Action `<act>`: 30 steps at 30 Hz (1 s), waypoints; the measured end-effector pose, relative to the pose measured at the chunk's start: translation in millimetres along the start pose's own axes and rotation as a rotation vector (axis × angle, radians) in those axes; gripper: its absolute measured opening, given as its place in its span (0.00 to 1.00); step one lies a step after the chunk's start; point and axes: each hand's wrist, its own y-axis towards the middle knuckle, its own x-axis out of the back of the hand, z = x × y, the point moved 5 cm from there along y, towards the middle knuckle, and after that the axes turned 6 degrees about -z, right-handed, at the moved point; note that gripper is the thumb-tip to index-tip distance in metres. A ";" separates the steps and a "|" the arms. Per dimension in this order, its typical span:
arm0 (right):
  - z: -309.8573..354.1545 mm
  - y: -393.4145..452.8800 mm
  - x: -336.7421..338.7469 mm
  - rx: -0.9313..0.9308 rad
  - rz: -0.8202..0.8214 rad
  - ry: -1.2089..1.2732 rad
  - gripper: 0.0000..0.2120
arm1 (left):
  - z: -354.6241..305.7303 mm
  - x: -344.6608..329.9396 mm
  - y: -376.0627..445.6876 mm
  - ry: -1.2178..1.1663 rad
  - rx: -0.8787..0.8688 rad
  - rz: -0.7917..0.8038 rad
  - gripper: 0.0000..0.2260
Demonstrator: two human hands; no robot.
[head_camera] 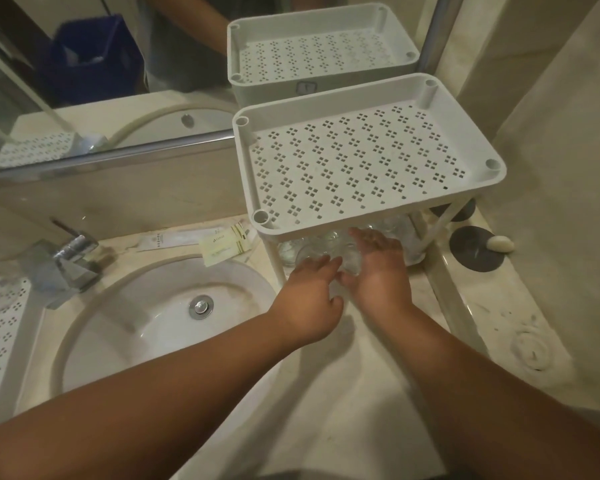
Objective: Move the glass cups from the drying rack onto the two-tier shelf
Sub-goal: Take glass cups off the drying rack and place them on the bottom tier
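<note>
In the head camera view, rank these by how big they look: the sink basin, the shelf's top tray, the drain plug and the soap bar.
Sink basin and top tray: too alike to rank. Then drain plug, then soap bar, though those two are close.

You can see print on the packets (226,247) left of your fingers, but it's too small to read.

Shelf (371,223), white, perforated, far right; top tier bare. Glass cups (329,244) on lower tier. Left hand (309,299) and right hand (378,268) both around one cup (347,259) at the tier's near edge. Sink (174,306), tap (73,261) left. Soap (499,243) far right.
</note>
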 end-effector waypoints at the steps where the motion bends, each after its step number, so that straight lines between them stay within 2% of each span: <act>1: -1.2 1.9 -2.2 0.003 0.014 -0.022 0.39 | 0.0 -1.4 0.5 0.002 -0.005 0.000 0.30; 6: -5.6 8.2 -12.9 -0.036 0.069 -0.020 0.39 | 1.3 -5.9 5.3 -0.012 -0.001 0.025 0.31; 11: -8.5 8.8 -16.1 -0.144 0.031 0.033 0.38 | 4.4 -11.3 11.2 -0.017 -0.009 0.032 0.29; 15: -7.8 10.1 -16.8 -0.110 -0.026 0.067 0.34 | 7.4 -17.9 14.6 0.007 0.011 0.071 0.28; 22: -8.6 13.1 -22.6 -0.075 0.027 0.039 0.32 | 13.4 -25.9 17.9 0.028 0.005 0.145 0.29; 30: -9.9 13.8 -28.2 -0.074 0.124 -0.002 0.35 | 10.6 -21.5 14.6 -0.014 -0.029 0.143 0.28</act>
